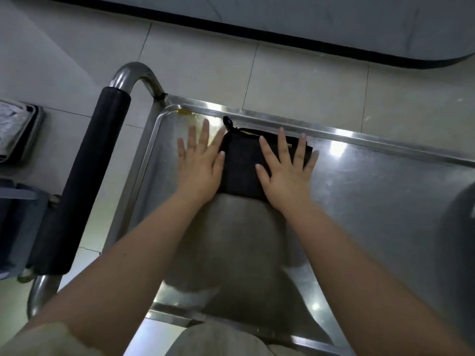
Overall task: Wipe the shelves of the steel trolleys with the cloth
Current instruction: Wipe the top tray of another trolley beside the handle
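Observation:
A folded black cloth with a small loop and a yellow edge lies near the far rim of the steel trolley's top shelf. My left hand lies flat with straight fingers, over the cloth's left edge and the bare steel beside it. My right hand presses flat on the cloth's right part, fingers spread. A yellowish smear sits in the shelf's far left corner.
The trolley's steel handle with a black foam grip runs along the left end. Beyond it on the tiled floor stand a tray-like container and a grey bin. A dark-edged base lines the far wall.

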The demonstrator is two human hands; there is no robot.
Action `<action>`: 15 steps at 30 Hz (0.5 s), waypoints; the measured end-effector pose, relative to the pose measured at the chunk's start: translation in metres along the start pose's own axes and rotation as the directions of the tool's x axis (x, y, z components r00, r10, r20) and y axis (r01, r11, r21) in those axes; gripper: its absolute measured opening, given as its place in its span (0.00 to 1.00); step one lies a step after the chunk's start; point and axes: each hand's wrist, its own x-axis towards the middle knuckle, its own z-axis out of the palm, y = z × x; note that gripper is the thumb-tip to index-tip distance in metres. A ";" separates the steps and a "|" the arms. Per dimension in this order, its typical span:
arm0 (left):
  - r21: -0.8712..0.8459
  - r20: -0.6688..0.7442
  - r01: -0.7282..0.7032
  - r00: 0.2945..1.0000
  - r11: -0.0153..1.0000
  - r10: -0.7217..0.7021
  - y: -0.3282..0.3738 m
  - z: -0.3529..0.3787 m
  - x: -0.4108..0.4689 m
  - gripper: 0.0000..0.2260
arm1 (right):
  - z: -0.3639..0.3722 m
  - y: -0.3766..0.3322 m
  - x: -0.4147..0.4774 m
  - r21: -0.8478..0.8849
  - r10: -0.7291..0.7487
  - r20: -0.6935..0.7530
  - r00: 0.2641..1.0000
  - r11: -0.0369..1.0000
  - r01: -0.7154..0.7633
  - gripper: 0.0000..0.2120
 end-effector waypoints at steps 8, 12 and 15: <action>0.277 0.080 0.097 0.989 0.956 -0.123 -0.079 -0.005 -0.015 0.24 | 0.011 -0.025 0.021 -0.089 -0.042 0.045 0.998 0.995 0.046 0.30; 0.280 0.055 0.101 0.991 0.955 -0.121 -0.080 -0.003 -0.014 0.25 | 0.023 -0.030 -0.045 -0.044 -0.156 0.020 0.987 0.987 0.157 0.32; 0.293 0.041 0.106 0.992 0.950 -0.123 -0.081 0.000 -0.016 0.25 | 0.039 -0.040 -0.124 -0.033 -0.248 0.027 0.968 0.968 0.249 0.37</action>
